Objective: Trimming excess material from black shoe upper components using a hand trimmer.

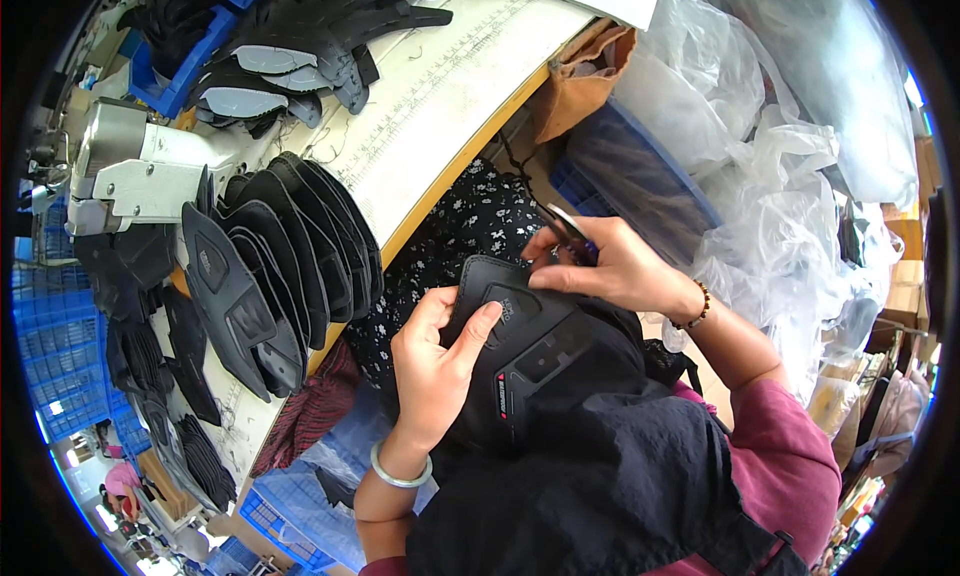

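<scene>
A black stitched panel (545, 321), with a raised diamond-shaped patch and a small red-marked label, lies over my lap against a black apron. My left hand (440, 351) grips its left edge, thumb on top beside the patch. At the panel's upper edge is my right hand (615, 266), its fingers closed round small dark-handled scissors (570, 234). The scissors' blades are mostly hidden by my fingers, so I cannot tell what they touch.
Left of my lap, a stack of similar black panels (245, 296) stands on the white worktable (420, 106) near a sewing machine (130, 166). Black and grey pieces (290, 76) lie farther back. A brown pouch (590, 76) hangs off the table edge, beside a blue crate (640, 166) and clear plastic bags (770, 186).
</scene>
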